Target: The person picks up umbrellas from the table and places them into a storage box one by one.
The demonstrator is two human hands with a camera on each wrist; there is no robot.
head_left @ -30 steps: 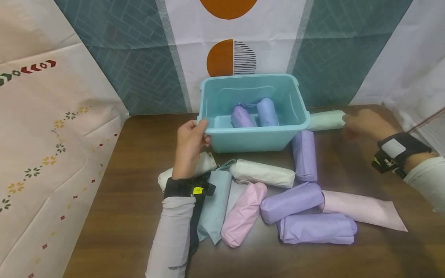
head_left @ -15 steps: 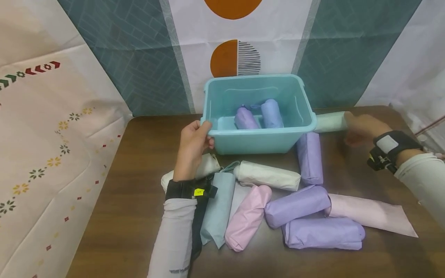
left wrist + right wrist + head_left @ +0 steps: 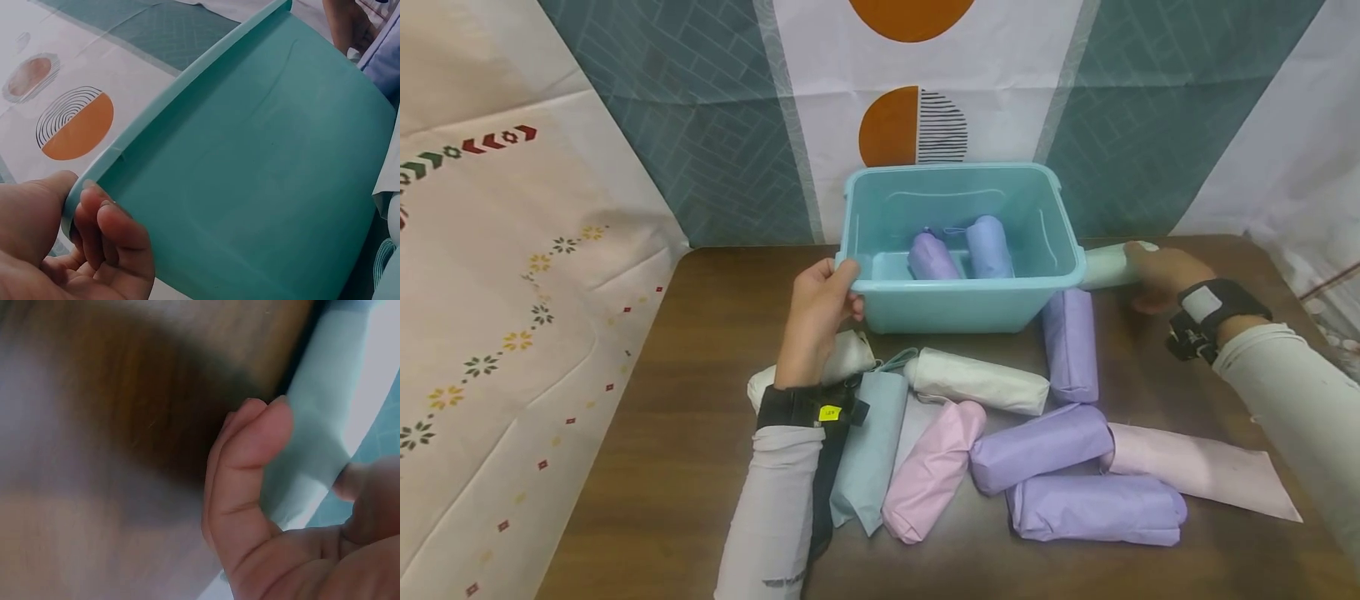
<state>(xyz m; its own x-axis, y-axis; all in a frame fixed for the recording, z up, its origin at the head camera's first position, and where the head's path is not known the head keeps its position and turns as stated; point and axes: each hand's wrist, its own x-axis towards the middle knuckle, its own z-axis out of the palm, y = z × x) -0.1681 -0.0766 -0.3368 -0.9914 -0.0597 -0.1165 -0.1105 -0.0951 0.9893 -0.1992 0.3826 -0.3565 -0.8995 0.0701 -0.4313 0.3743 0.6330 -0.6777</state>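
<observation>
My left hand point(image 3: 822, 321) pinches the front left corner of the rim of a turquoise plastic bin point(image 3: 958, 308), thumb on top and fingers curled beneath, as the left wrist view shows. Inside the bin lie a purple folded umbrella point(image 3: 932, 257) and a blue folded umbrella point(image 3: 989, 248). To the right of the bin, my right hand point(image 3: 1171, 273) grips a pale green folded umbrella point(image 3: 1105, 267). In the right wrist view, fingers and thumb lie on opposite sides of this pale green cover point(image 3: 312, 419). Its left end is hidden by the bin.
In front of the bin lie several covered umbrellas: a white one point(image 3: 977, 382), a light blue one point(image 3: 872, 442), a pink one point(image 3: 934, 471), and purple ones point(image 3: 1041, 448). A flat pale pink sleeve point(image 3: 1206, 471) lies at right. A patterned cloth point(image 3: 715, 125) hangs behind the table.
My right hand has shifted left along the pale green umbrella, and its right end now shows past the fingers. The left hand stays on the bin rim. The head view has moved slightly.
</observation>
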